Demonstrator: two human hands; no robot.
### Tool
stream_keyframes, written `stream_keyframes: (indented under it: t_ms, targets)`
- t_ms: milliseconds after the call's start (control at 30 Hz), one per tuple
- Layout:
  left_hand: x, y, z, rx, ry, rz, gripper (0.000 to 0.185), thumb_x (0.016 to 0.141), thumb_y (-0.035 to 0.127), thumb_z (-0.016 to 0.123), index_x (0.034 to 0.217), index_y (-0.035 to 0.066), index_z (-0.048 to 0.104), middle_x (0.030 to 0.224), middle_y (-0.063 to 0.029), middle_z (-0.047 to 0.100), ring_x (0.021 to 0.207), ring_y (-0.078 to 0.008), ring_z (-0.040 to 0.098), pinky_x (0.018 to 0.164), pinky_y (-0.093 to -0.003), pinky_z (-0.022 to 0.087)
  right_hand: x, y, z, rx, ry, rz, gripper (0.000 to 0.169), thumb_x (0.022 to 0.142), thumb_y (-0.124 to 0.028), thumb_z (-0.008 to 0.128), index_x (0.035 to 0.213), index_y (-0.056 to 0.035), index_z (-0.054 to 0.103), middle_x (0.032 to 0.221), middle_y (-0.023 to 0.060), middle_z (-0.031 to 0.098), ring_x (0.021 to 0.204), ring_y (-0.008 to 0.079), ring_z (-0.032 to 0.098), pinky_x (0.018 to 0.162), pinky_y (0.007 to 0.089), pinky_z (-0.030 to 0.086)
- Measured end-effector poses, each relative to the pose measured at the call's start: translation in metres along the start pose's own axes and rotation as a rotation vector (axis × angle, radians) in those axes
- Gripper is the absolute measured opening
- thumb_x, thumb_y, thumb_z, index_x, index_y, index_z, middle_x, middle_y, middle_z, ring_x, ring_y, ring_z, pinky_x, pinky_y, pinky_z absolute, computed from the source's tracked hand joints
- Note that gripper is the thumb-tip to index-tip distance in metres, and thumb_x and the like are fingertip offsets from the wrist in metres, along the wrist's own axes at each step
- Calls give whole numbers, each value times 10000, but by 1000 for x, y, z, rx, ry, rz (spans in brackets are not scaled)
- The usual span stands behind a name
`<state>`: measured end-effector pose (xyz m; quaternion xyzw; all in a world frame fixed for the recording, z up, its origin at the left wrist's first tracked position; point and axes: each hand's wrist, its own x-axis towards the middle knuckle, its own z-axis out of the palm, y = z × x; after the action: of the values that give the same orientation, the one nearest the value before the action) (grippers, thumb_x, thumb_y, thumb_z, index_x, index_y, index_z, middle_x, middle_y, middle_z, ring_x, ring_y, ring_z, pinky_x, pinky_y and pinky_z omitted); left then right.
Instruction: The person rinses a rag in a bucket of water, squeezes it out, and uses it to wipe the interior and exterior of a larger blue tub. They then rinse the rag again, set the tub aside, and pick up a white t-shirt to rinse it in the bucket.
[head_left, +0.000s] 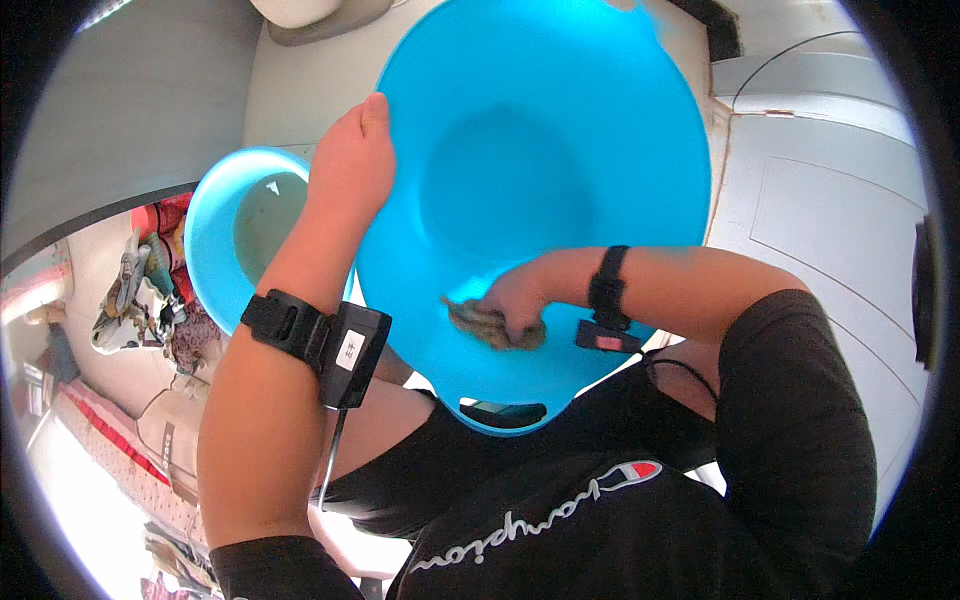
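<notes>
A large blue plastic tub (517, 172) with a handle cut-out at its near edge is in front of my torso. My left hand (352, 157) grips its rim on the left, the thumb along the outside edge and the fingers hidden. Inside the tub, my right hand (521, 296) is closed around a crumpled brownish cloth (491, 326) against the near wall. The hand and cloth look slightly blurred. Black strapped devices sit on both wrists.
At the left stands a smaller light-blue bucket (206, 232) with murky liquid in it. Clothes (124, 292) and a beige bag (169, 427) lie farther left. A grey panel (142, 105) rises at the upper left, and a white door (825, 202) is on the right.
</notes>
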<state>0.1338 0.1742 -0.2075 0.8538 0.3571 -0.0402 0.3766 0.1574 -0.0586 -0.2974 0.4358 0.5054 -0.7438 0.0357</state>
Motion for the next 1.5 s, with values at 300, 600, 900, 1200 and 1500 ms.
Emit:
stream_keyframes:
  t_ms: [300,600,900,1200,1500]
  targets:
    - [3,-8,-8,-4,-2,30,593,1076,461,286,1144,-7,643,1077,-249,668,1025,-427,624,907,-493,482,-105,-7,43,-31,-78,-145,510,796,-380,763,1207,-93,667,988,167,698,925,329,655,792,496,502]
    - [2,2,-4,-21,-18,-10,575,1072,454,308,1210,1,635,1082,-236,679,1039,-417,632,928,-488,486,-21,58,3,-101,-42,442,360,839,-303,722,1146,-115,702,1006,146,703,940,322,660,786,486,517]
    - [-2,16,-1,-20,-66,81,569,1080,442,278,1159,1,629,1031,-238,677,984,-431,636,882,-504,496,51,138,9,-232,227,562,338,859,-100,574,1164,-178,696,1095,94,702,998,279,647,845,443,506]
    - [-3,2,0,80,-42,107,504,1074,416,308,1137,19,612,1037,-234,681,997,-434,643,876,-530,502,-80,5,-1,-26,-108,389,287,839,-190,665,1122,-158,702,954,114,701,856,303,652,731,467,517]
    - [-5,-5,-6,176,-5,66,393,988,273,505,1304,51,578,1107,-261,675,1043,-451,632,923,-537,486,-170,-9,34,-332,133,205,267,869,-330,669,1084,-181,717,953,148,671,943,356,648,769,499,520]
